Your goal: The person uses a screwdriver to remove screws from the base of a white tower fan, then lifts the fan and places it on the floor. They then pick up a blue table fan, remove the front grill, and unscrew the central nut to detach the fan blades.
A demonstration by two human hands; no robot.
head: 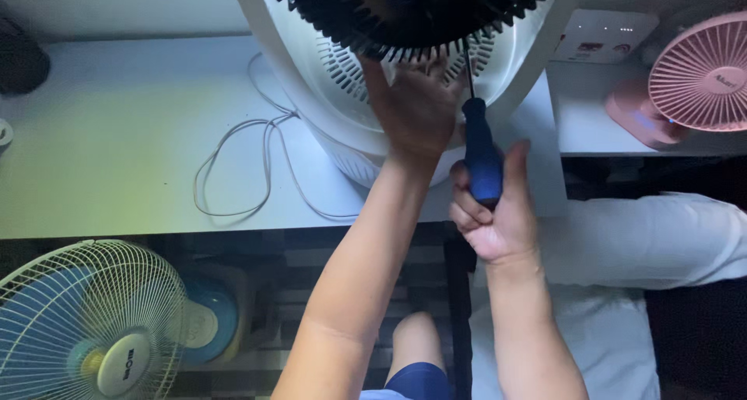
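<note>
— Big white fan housing (pixel 342 147) lying on the white table (pixel 117 135), black grille (pixel 412 15) seated in its opening, at the top middle of the view. White cord (pixel 257 147) loose beside it.

— Any screws out already?

— None visible on the table; cannot tell. Probably early or middle of the work, since grille and housing look joined.

— And the hands?

— Left hand (pixel 412 108) flat against the housing under the grille, fingers spread, gripping nothing. Right hand (pixel 498 213) closed around the blue handle of the screwdriver (pixel 481 147), shaft up at the grille rim.

— Tip seated?

— Hidden among the black ribs.
</note>
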